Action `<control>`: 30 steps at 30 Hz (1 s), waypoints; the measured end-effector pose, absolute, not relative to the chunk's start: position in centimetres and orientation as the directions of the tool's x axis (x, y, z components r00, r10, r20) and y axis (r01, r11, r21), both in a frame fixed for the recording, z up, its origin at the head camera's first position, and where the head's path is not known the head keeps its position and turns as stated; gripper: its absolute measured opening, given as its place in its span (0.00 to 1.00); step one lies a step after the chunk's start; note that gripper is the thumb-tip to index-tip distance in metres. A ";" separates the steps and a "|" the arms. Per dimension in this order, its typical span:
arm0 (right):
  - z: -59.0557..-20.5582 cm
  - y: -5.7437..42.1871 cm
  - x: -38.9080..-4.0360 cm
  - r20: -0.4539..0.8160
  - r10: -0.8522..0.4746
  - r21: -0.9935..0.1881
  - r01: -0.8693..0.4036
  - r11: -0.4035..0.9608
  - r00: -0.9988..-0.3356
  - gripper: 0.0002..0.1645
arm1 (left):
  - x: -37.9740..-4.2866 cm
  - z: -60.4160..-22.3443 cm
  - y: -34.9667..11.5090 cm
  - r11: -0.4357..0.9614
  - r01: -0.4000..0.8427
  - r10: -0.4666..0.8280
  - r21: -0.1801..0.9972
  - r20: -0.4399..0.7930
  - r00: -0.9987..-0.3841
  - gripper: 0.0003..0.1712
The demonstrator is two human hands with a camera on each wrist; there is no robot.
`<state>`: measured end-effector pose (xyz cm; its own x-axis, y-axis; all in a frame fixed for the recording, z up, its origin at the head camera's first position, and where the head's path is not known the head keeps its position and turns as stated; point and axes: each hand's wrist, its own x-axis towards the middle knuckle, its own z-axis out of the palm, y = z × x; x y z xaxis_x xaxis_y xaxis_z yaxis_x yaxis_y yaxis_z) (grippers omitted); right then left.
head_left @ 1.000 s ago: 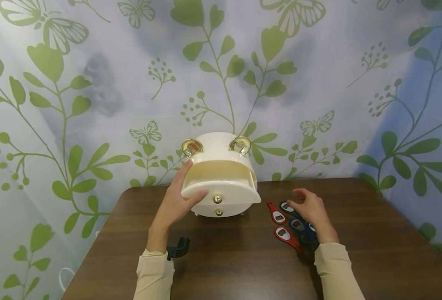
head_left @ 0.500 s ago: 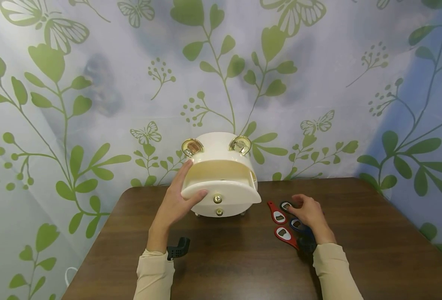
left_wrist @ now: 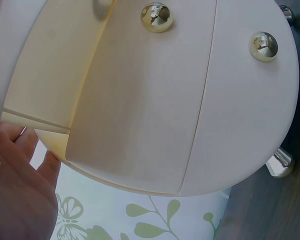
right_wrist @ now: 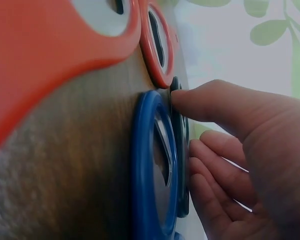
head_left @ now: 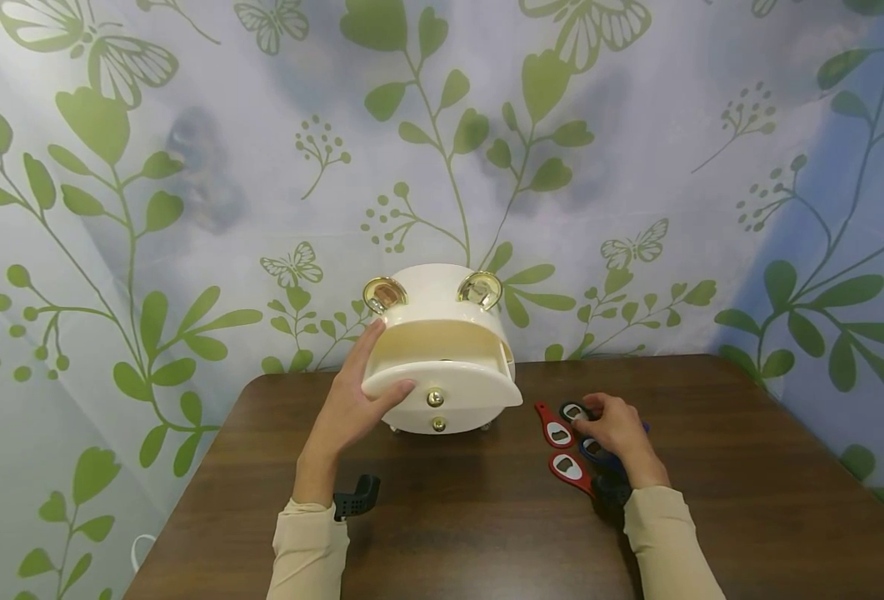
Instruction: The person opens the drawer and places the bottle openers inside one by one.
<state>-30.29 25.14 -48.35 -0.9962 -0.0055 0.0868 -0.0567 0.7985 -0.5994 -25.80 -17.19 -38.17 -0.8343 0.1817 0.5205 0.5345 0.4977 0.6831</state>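
Some indoor room, can't tell if it's a home or a studio tbh; there's a pale wrinkled sheet with green leaf-and-butterfly print (head_left: pixel 262 167) behind a dark brown wood-grain desk (head_left: pixel 486 525).

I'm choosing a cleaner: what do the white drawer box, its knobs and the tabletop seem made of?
Drawer box: probably glossy plastic; its smooth curved surfaces carry soft highlights.
Knobs: shiny gold-coloured metal or plated plastic; they mirror surroundings.
Tabletop: satin wood or laminate; brown grain shows.

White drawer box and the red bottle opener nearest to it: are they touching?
Apart. The head view shows bare table between the drawer box and the red opener.
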 end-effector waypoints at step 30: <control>-48.9 24.9 -30.3 0.130 0.066 -0.560 -0.018 0.828 -0.989 0.29 | -25.6 -38.2 -17.2 0.506 0.533 0.179 0.678 0.522 -0.834 0.53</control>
